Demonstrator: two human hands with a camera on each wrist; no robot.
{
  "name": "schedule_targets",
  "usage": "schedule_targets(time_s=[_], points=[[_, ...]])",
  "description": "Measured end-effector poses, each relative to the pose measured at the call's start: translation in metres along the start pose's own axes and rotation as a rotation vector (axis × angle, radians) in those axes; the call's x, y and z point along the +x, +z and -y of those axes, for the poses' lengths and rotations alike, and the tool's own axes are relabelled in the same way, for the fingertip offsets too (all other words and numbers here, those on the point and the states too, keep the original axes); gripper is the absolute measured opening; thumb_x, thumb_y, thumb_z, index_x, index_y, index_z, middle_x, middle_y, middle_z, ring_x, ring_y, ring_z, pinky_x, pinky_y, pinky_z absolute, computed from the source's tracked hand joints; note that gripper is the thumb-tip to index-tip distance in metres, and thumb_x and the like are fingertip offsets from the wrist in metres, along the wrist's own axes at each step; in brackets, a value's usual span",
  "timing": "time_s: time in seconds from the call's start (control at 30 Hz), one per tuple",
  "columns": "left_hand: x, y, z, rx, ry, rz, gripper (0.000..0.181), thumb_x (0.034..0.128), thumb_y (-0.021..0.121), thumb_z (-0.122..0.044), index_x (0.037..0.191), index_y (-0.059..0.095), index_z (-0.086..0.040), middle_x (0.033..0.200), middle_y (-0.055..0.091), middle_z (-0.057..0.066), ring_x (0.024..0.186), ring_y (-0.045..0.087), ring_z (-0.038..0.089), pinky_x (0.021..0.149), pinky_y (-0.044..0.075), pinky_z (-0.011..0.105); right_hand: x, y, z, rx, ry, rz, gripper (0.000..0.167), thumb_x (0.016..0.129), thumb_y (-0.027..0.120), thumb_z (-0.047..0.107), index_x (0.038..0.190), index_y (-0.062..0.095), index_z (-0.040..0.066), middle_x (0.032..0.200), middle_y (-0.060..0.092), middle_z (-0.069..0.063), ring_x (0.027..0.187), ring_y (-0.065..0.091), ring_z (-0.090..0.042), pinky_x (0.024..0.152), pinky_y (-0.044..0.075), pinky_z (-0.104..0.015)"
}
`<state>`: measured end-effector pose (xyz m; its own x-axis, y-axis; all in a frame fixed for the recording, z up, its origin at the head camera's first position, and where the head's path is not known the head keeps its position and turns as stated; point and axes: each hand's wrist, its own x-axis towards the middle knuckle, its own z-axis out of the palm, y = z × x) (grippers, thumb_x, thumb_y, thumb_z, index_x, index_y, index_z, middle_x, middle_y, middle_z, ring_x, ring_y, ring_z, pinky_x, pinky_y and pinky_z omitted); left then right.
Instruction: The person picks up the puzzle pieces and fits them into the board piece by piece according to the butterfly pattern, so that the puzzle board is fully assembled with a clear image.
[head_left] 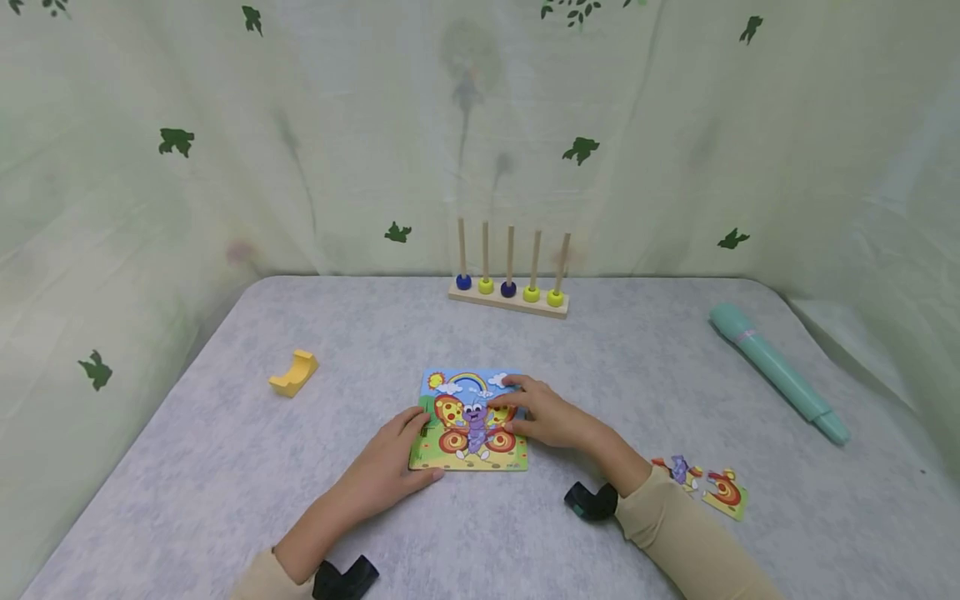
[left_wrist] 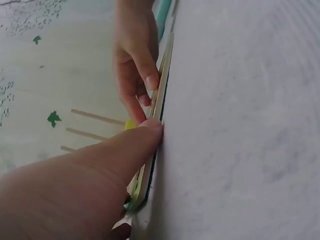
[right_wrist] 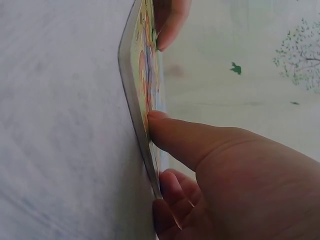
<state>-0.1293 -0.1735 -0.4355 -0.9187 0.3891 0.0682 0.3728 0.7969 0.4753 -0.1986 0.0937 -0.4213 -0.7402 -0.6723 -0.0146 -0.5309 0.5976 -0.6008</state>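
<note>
A square butterfly puzzle board (head_left: 480,458) lies flat on the table. My left hand (head_left: 382,462) holds its lower left corner, with the thumb along the front edge and the fingers at the left side. Over the right part of the board, my right hand (head_left: 551,414) has its fingers spread, and its thumb (right_wrist: 172,135) touches the printed face near the right edge. In the right wrist view, some right fingertips are partly hidden behind the thumb. Beside the right forearm lie loose puzzle pieces (head_left: 726,493), some partly covered by the sleeve.
A wooden peg stand (head_left: 510,302) with blue and yellow beads stands at the back. At the left is a yellow curved block (head_left: 294,373). A teal marker-shaped tube (head_left: 780,371) lies at the right. A pale curtain (head_left: 360,150) hangs behind the table.
</note>
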Motion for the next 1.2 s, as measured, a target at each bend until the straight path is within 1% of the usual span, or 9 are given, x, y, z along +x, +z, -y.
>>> schedule_targets(time_s=[0.17, 0.33, 0.47, 0.67, 0.87, 0.93, 1.1, 1.17, 1.2], points=[[-0.001, 0.001, 0.008, -0.112, 0.002, -0.022, 0.077, 0.0783, 0.065, -0.045, 0.135, 0.037, -0.003, 0.141, 0.027, 0.013, 0.127, 0.026, 0.031, 0.099, 0.027, 0.048, 0.0, -0.002, 0.004, -0.004, 0.046, 0.024, 0.041, 0.088, 0.058, 0.025, 0.129, 0.051, 0.021, 0.141, 0.027, -0.012, 0.124, 0.027, -0.032, 0.096, 0.03, -0.049], [0.001, 0.002, 0.008, -0.129, -0.008, -0.017, 0.076, 0.0782, 0.064, -0.048, 0.135, 0.038, -0.004, 0.142, 0.026, 0.011, 0.128, 0.024, 0.031, 0.099, 0.026, 0.049, -0.004, -0.01, 0.011, 0.046, 0.111, 0.076, 0.055, 0.085, 0.061, 0.036, 0.134, 0.043, 0.021, 0.143, 0.024, -0.009, 0.128, 0.023, -0.028, 0.098, 0.028, -0.049], [0.001, 0.002, 0.008, -0.122, -0.014, -0.019, 0.076, 0.078, 0.065, -0.047, 0.134, 0.038, -0.004, 0.142, 0.027, 0.011, 0.128, 0.024, 0.03, 0.1, 0.026, 0.048, -0.015, -0.02, 0.016, 0.123, 0.103, 0.044, 0.063, 0.083, 0.063, 0.035, 0.137, 0.037, 0.016, 0.142, 0.024, -0.008, 0.128, 0.025, -0.025, 0.098, 0.03, -0.046], [0.0, 0.002, 0.008, -0.103, -0.015, -0.02, 0.075, 0.0785, 0.064, -0.047, 0.134, 0.038, -0.004, 0.142, 0.027, 0.011, 0.129, 0.024, 0.03, 0.1, 0.025, 0.048, -0.051, -0.04, 0.02, 0.155, 0.066, -0.114, 0.067, 0.08, 0.068, 0.032, 0.137, 0.035, 0.018, 0.139, 0.03, -0.002, 0.12, 0.037, -0.024, 0.092, 0.037, -0.047], [-0.002, 0.001, 0.007, -0.097, -0.026, -0.009, 0.076, 0.0785, 0.064, -0.047, 0.135, 0.038, -0.004, 0.143, 0.026, 0.01, 0.129, 0.023, 0.029, 0.1, 0.025, 0.048, -0.097, -0.05, 0.008, 0.125, 0.089, -0.232, 0.072, 0.076, 0.072, 0.03, 0.137, 0.035, 0.017, 0.137, 0.034, -0.003, 0.117, 0.039, -0.027, 0.089, 0.038, -0.05], [-0.002, 0.001, 0.008, -0.097, -0.025, -0.01, 0.076, 0.0785, 0.064, -0.047, 0.135, 0.038, -0.005, 0.143, 0.026, 0.009, 0.129, 0.023, 0.029, 0.1, 0.025, 0.047, -0.11, -0.05, 0.003, 0.161, 0.114, -0.243, 0.073, 0.075, 0.073, 0.029, 0.137, 0.035, 0.017, 0.136, 0.033, -0.002, 0.111, 0.043, -0.029, 0.075, 0.047, -0.046], [-0.002, 0.002, 0.009, -0.086, -0.022, -0.009, 0.077, 0.079, 0.061, -0.05, 0.136, 0.037, -0.005, 0.143, 0.026, 0.008, 0.13, 0.022, 0.028, 0.101, 0.025, 0.047, -0.131, -0.045, -0.011, 0.168, 0.158, -0.25, 0.075, 0.073, 0.073, 0.035, 0.136, 0.036, 0.013, 0.134, 0.035, -0.003, 0.11, 0.042, -0.029, 0.07, 0.048, -0.044], [-0.003, 0.002, 0.009, -0.08, -0.024, -0.006, 0.078, 0.079, 0.06, -0.052, 0.137, 0.036, -0.006, 0.144, 0.026, 0.008, 0.13, 0.022, 0.028, 0.101, 0.025, 0.047, -0.135, -0.043, -0.017, 0.146, 0.167, -0.251, 0.077, 0.072, 0.073, 0.036, 0.135, 0.036, 0.011, 0.133, 0.037, -0.006, 0.116, 0.038, -0.03, 0.078, 0.046, -0.043], [-0.003, 0.002, 0.009, -0.076, -0.027, -0.005, 0.078, 0.079, 0.06, -0.053, 0.137, 0.036, -0.006, 0.144, 0.025, 0.008, 0.13, 0.022, 0.027, 0.101, 0.025, 0.047, -0.137, -0.041, -0.019, 0.155, 0.177, -0.244, 0.078, 0.072, 0.074, 0.035, 0.136, 0.036, 0.01, 0.133, 0.037, -0.007, 0.116, 0.038, -0.031, 0.075, 0.047, -0.041]])
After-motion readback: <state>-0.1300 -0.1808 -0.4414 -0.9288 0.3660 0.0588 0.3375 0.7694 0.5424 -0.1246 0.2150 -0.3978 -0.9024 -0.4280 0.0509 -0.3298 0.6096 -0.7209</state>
